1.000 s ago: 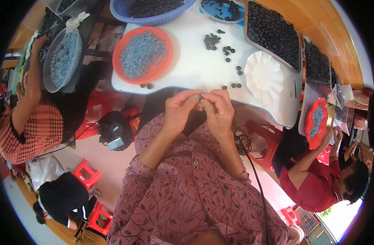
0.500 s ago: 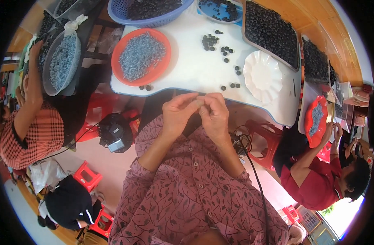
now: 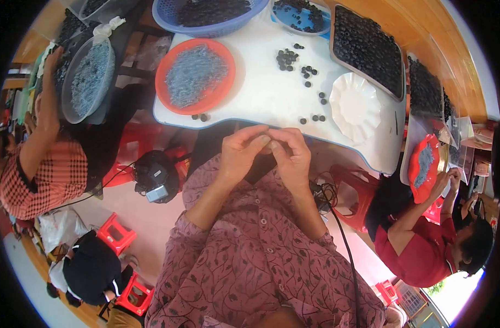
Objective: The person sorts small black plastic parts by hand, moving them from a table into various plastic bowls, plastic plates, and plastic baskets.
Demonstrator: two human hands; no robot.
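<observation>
Left hand (image 3: 237, 153): bare, thumb and forefinger drawn into a pinch. Right hand (image 3: 294, 158): bare, pinched likewise, its fingertips meeting those of the left just short of the near edge of the tabletop (image 3: 255, 87). Contents of the pinch: hidden (too small to tell whether a piece sits there).

Black piece (image 3: 303, 121), one: small, round, no long axis to make out. It lies on the tabletop by the near edge, beyond the right hand and slightly to its right; right hand the nearer, not touching.

Two black pieces (image 3: 319, 118): side by side, a little farther right. White plate (image 3: 355, 106), scalloped: beyond these, to the right.

Orange plate (image 3: 227, 86), round: beyond the left hand and to its left, well apart from it, bearing a pile of pale blue bits (image 3: 194, 74). Black pair (image 3: 199, 117): between that plate and the tabletop edge.
</observation>
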